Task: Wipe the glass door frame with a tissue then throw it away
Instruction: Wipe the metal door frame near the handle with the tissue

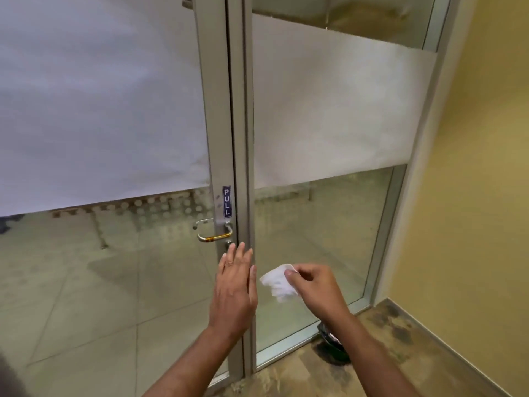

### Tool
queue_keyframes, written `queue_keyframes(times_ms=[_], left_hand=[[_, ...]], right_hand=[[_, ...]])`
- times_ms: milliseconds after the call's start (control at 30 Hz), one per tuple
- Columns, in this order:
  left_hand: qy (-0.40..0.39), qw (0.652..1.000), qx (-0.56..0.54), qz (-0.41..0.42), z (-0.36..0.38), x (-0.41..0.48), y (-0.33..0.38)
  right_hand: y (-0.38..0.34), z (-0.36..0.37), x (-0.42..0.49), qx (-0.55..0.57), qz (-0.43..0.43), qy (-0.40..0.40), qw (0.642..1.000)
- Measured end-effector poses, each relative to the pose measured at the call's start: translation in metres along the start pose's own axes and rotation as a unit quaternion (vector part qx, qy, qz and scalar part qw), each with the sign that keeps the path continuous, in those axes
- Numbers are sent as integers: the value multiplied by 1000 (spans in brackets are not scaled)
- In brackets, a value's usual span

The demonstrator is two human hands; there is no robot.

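The grey metal door frame [239, 138] runs upright through the middle of the head view, between two glass panes with frosted bands. My left hand [236, 285] is flat and open against the frame, just below the handle, fingers pointing up. My right hand [313, 285] is to the right of the frame, in front of the right pane, pinching a crumpled white tissue [276, 283] between thumb and fingers. The tissue hangs a little apart from the frame.
A curved metal door handle [214, 232] sits on the left door under a blue PULL label [226, 201]. A yellow wall [472, 196] closes in on the right. A dark object [333, 346] lies on the stained floor by the right pane's base.
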State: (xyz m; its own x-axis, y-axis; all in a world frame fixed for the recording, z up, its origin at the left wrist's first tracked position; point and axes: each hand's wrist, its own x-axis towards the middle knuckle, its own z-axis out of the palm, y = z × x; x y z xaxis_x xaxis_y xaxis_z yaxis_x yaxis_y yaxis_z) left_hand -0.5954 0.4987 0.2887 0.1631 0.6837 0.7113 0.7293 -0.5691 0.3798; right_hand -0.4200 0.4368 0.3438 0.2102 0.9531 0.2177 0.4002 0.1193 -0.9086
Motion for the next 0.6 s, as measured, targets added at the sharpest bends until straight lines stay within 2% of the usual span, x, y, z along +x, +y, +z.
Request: queue_keyframes(times_ms=[133,300,433,600], left_hand=[[28,999,28,-19,4,28,-19],[55,994,79,-55,16,63,-37],[61,988,109,-93,30,85,-47],[61,984,136,-98,41,105,-63]], right_hand=[[2,12,46,174,83,22,981],[6,17,110,286,147,-35,946],[16,20,149,320,164,-70,930],[19,32,184,358,188,-105,908]])
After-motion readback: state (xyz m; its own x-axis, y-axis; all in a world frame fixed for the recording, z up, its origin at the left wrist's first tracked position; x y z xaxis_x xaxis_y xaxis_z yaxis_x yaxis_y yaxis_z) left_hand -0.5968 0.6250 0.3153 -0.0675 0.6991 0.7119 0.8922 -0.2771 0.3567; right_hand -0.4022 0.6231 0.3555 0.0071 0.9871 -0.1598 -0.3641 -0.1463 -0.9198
